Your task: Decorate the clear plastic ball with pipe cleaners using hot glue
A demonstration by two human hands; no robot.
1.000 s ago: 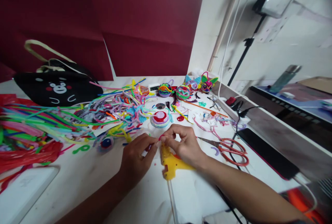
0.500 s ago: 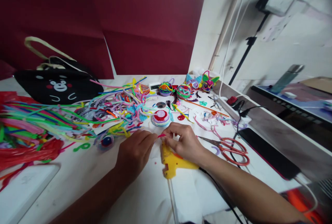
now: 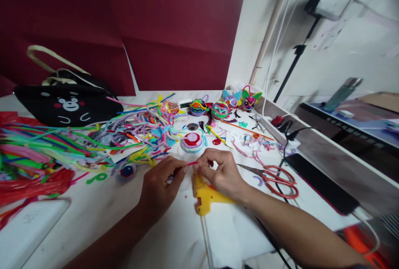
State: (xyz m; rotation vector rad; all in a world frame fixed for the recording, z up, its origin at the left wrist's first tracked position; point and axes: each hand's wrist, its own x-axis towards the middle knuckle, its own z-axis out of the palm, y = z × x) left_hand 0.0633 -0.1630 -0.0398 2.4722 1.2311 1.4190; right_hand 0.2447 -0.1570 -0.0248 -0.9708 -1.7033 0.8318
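Note:
Between my two hands runs a short red pipe cleaner piece (image 3: 192,163). My left hand (image 3: 162,181) pinches its left end between thumb and fingers. The other end is in the pinched fingertips of my right hand (image 3: 220,171). Under my right hand lies a yellow glue gun (image 3: 207,198), its upper part partly covered, with a clear stick coming out toward me. Just beyond the hands sits a round piece coiled in red, white, lilac and light blue (image 3: 191,142).
Scissors with orange handles (image 3: 280,181) and a black phone (image 3: 321,183) lie at the right. Heaped pipe cleaners (image 3: 43,144) and a black bag (image 3: 70,104) are at the left. Decorated balls (image 3: 220,110) stand at the back. A white box (image 3: 33,223) is near left.
The fingers of my left hand have shifted along the red piece, and a gap now shows between its thumb and forefinger. My right hand has barely moved.

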